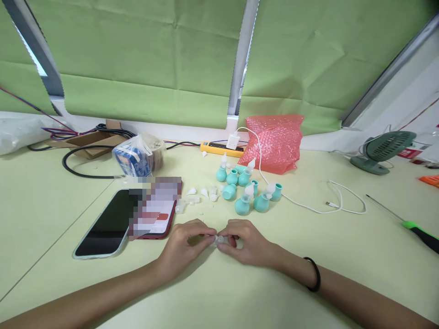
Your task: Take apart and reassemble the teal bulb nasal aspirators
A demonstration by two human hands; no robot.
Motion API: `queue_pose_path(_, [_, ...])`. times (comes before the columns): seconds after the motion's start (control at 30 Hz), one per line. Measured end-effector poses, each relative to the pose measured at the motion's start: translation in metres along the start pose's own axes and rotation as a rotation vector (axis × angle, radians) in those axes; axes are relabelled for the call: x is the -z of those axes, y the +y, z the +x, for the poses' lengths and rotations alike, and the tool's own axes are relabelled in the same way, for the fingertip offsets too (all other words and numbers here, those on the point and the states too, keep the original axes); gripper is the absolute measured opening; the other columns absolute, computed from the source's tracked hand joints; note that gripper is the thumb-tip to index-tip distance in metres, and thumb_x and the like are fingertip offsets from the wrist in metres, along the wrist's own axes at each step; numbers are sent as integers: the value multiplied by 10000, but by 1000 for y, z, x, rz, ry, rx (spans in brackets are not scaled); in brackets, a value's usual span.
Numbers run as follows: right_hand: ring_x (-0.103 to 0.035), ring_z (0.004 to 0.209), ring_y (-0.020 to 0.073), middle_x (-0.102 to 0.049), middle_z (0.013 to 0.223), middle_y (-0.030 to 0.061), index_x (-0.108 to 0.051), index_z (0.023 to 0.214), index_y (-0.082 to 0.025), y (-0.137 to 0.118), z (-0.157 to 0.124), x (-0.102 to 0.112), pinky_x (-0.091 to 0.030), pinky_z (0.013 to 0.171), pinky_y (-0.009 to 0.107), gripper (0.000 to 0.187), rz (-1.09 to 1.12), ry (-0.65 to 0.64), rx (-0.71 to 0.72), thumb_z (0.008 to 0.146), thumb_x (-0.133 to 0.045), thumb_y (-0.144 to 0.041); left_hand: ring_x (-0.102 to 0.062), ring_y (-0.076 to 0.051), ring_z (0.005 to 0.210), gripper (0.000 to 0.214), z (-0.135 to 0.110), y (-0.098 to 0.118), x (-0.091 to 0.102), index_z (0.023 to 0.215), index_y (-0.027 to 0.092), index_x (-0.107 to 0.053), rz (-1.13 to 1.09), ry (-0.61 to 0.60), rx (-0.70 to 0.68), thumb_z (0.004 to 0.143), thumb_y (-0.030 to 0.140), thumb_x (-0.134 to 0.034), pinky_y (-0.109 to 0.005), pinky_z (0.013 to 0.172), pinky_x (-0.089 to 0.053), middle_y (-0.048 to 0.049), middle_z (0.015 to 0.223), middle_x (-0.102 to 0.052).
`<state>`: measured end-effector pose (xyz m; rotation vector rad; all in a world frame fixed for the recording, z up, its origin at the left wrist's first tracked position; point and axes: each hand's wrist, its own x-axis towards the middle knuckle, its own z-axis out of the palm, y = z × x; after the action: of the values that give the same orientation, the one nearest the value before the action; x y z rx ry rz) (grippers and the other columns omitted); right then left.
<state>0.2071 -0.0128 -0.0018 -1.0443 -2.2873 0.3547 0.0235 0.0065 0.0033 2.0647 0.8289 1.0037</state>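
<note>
A small translucent plastic piece (221, 239) with a round end sits between my two hands, just above the table. My left hand (181, 242) pinches its left side with thumb and forefinger. Around its right side the fingers of my right hand (247, 241) are closed, covering part of it. Beyond the hands stand several teal squeeze bulbs (242, 205), some topped with clear collars and pointed white tips (250, 190); one bulb (229, 192) lies tilted. Loose white cone tips (205, 193) and clear plastic connectors (192, 200) lie left of the bulbs.
Two phones, one dark-screened (108, 224) and one red-edged (174, 208), lie at left. Behind are a plastic-wrapped package (137, 157), a yellow power strip (219, 149) and red bubble wrap (274, 144). A white cable (308, 208), screwdriver (411, 226) and green fan (387, 146) are at right.
</note>
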Motion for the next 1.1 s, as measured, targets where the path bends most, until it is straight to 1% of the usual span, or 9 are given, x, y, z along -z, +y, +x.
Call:
queue_pose_path(0.27, [-512,534,113,-559,547,-10,-604,858,-160,4,-1,-2,-397,532,222,155,43,16,-33,736,-550,-239,-605,-151,722,118,1,0,0,800,176,-663,-74,-46,32,756,163,-554,-256,654,-494,-34,788,-662])
queue_pose_path(0.47, [-523,547,113,-564,552,-10,-608,846,-167,3,-1,-4,-397,543,216,152,50,10,-38,731,-568,-257,-580,-152,699,96,2,1,0,789,151,-647,-43,-39,23,748,167,-562,-263,622,-478,-46,735,-633])
queue_pose_path(0.57, [-518,550,115,-554,537,-12,-610,834,-170,3,0,-5,-390,549,217,141,38,6,-30,727,-570,-253,-559,-147,693,85,3,2,2,747,142,-629,3,1,-71,750,159,-546,-262,616,-466,-47,714,-613])
queue_pose_path(0.7, [-507,543,114,-550,553,-1,-611,827,-163,4,0,-6,-385,535,216,130,26,41,-52,725,-555,-222,-486,-123,547,103,1,-1,3,710,122,-600,215,85,-339,743,142,-504,-238,493,-392,-23,573,-529])
queue_pose_path(0.8, [-483,504,105,-541,546,0,-603,818,-154,5,0,-6,-386,505,212,131,36,107,-91,719,-547,-218,-436,-118,441,135,-4,-2,-1,721,126,-608,444,-54,-478,709,232,-524,-238,419,-323,-7,507,-509])
queue_pose_path(0.9, [-454,478,95,-529,536,-9,-602,823,-156,5,1,-7,-378,477,204,138,50,139,-115,704,-539,-186,-459,-128,417,212,-8,-2,-6,745,140,-619,597,-183,-389,712,330,-531,-241,412,-334,-3,504,-534])
queue_pose_path(0.97, [-441,472,90,-523,533,-13,-606,835,-149,4,2,-7,-374,472,202,166,64,139,-121,685,-535,-154,-481,-127,432,200,-10,-2,-8,759,150,-621,619,-238,-326,752,314,-506,-233,431,-357,3,507,-544])
queue_pose_path(1.03, [-434,469,87,-520,530,-15,-611,840,-140,4,3,-7,-371,470,201,189,77,135,-131,667,-536,-134,-494,-118,449,182,-10,-2,-8,767,161,-621,599,-261,-331,790,263,-472,-221,455,-371,8,512,-552])
queue_pose_path(1.1, [-435,470,86,-523,531,-14,-616,837,-137,4,3,-6,-369,467,201,199,91,130,-143,655,-537,-126,-488,-106,443,192,-10,-2,-7,753,160,-624,560,-209,-378,808,222,-451,-211,461,-368,8,510,-555])
